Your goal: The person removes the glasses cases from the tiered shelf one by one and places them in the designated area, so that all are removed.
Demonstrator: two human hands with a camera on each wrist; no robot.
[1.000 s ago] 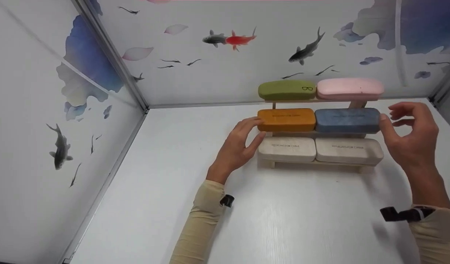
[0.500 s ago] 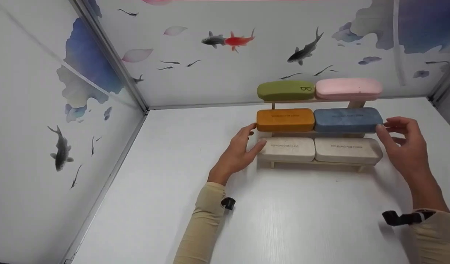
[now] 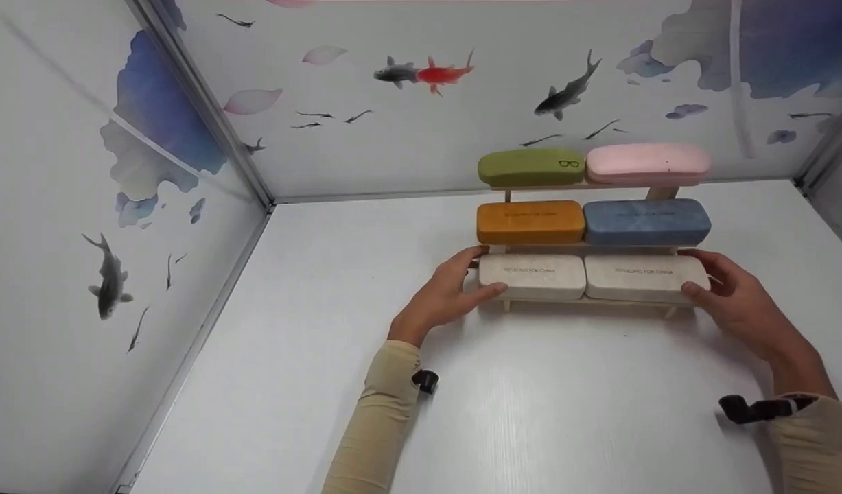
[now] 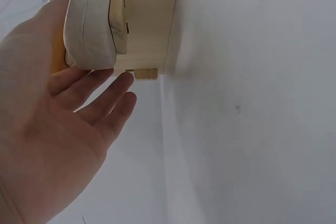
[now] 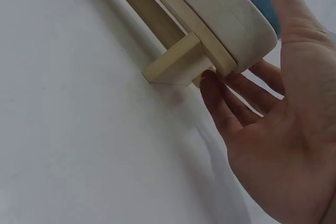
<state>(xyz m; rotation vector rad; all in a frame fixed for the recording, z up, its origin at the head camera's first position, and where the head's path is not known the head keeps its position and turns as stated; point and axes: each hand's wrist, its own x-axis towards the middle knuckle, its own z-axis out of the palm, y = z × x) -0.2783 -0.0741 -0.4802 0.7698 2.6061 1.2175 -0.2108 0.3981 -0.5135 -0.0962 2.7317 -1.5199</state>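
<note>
Two off-white glasses cases lie end to end on the lowest tier of a small wooden rack [image 3: 592, 302]. My left hand [image 3: 440, 293] holds the outer end of the left off-white case [image 3: 534, 278], thumb on its front and fingers round behind. At the other end my right hand [image 3: 750, 307] spans the outer end of the right off-white case [image 3: 633, 278] likewise. In the right wrist view, the right fingers [image 5: 252, 90] curl near the rack's end. Above sit an orange case [image 3: 529, 223] and a blue case [image 3: 647, 223], side by side.
A green case [image 3: 530, 168] with a glasses mark and a pink case [image 3: 647, 162] rest on the top tier. The rack stands on a white table [image 3: 565, 412], close to the fish-painted back panel [image 3: 462, 130]. A side panel [image 3: 43, 274] rises at the left.
Both hands have moved down from the middle tier to the outer ends of the lowest cases. The right hand has left the blue case's end. The cases keep their places on the rack.
</note>
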